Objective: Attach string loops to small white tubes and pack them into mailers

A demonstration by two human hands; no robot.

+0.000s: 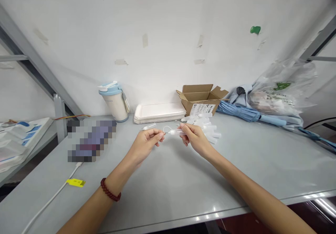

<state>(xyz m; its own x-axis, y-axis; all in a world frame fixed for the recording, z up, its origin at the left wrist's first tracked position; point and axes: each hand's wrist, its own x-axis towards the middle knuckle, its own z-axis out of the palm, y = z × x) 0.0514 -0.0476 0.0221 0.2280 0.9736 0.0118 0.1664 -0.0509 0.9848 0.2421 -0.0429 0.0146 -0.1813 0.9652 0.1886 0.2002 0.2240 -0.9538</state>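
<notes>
My right hand [193, 136] grips a small translucent squeeze bottle [174, 132] by its body, the bottle lying level with its nozzle toward the left. At that end a thin dark needle tip [166, 133] runs into the pinched fingertips of my left hand [149, 139]. A fine white loop [167, 127] curves above the needle; where it is fixed is too small to tell. Behind my right hand lies a pile of similar clear bottles [210, 127], partly hidden by it. Another small bottle [149, 126] rests on the table just beyond my left hand.
At the back stand a blue-lidded tumbler [115, 104], a stack of white trays [160, 112] and an open cardboard box [202, 99]. A folded blue umbrella [241, 111] and plastic bag [283, 90] lie right. A pixelated phone-like object [93, 139] with a white cable [49, 200] is left.
</notes>
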